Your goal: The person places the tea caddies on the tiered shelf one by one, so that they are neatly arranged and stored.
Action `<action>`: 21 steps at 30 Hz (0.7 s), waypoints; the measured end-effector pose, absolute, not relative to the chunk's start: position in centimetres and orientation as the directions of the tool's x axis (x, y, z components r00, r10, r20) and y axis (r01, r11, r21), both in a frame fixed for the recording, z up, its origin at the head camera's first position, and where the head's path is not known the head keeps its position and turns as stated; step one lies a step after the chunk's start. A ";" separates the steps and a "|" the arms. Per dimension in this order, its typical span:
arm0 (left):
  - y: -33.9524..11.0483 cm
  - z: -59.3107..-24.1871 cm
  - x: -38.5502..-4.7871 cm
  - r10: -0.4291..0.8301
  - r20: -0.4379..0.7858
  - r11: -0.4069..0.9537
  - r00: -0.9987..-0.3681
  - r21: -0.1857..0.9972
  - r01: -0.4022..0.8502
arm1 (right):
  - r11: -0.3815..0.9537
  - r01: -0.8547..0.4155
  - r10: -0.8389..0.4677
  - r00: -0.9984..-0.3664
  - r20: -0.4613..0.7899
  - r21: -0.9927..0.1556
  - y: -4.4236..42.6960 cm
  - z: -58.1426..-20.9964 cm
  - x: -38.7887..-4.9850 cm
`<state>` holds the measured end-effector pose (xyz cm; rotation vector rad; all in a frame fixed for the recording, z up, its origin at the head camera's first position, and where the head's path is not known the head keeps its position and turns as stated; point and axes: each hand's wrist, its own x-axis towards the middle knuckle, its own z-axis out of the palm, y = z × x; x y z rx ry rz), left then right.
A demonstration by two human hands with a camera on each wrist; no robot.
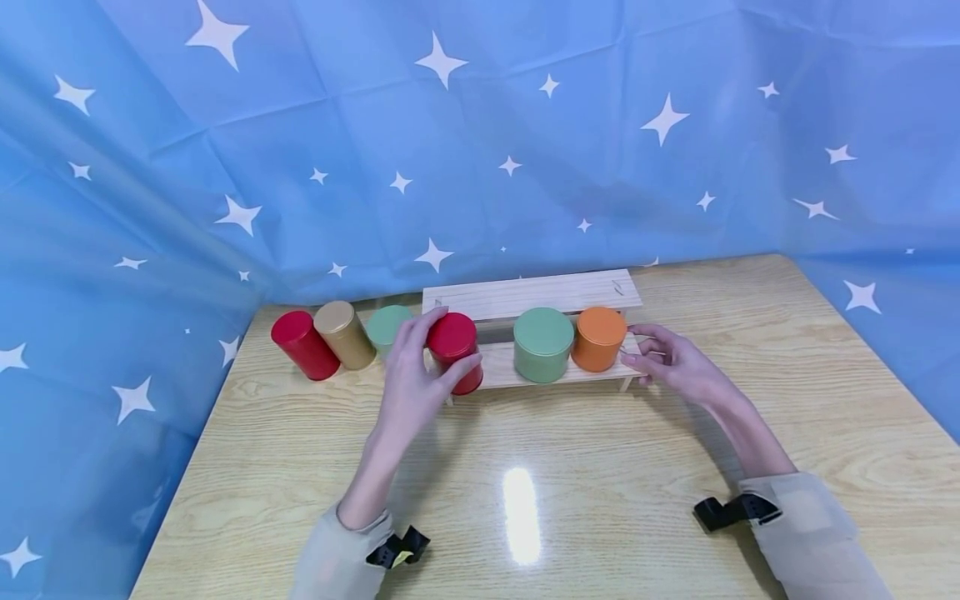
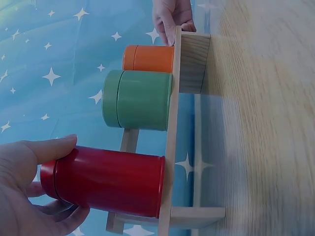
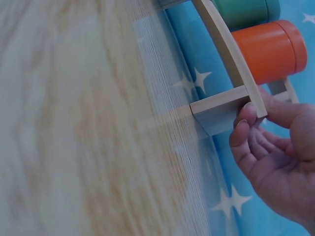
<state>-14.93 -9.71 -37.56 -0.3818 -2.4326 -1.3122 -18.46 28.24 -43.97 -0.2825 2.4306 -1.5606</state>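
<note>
My left hand (image 1: 412,375) grips a tall red canister (image 1: 454,354) near its lid, at the left end of a two-step wooden rack (image 1: 498,367). In the left wrist view the red canister (image 2: 110,182) stands upright with its base against the lower board. My right hand (image 1: 675,362) pinches the right end of that board between thumb and fingers, as the right wrist view shows on the rack (image 3: 231,54). Between the hands, a wide green canister (image 1: 543,346) and a short orange canister (image 1: 598,340) stand side by side on the lower step.
Left of the rack, another red canister (image 1: 305,345), a gold canister (image 1: 344,336) and a second green canister (image 1: 388,327) stand on the wooden table (image 1: 300,467). A blue curtain (image 1: 480,125) with white stars hangs behind the table and to both sides.
</note>
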 end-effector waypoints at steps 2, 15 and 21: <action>-9.4 -37.6 -15.2 0.074 0.420 0.530 -0.904 0.752 0.393 | 0.415 -0.036 -0.289 -0.953 -0.094 -0.909 28.2 -44.0 -18.5; -7.5 -37.3 -16.6 0.117 0.367 0.521 -0.923 0.768 0.372 | 0.407 -0.029 -0.282 -0.955 -0.096 -0.913 28.3 -44.1 -18.4; -7.5 -37.5 -16.9 0.123 0.379 0.517 -0.917 0.764 0.385 | 0.404 -0.034 -0.284 -0.954 -0.090 -0.914 28.3 -44.1 -18.5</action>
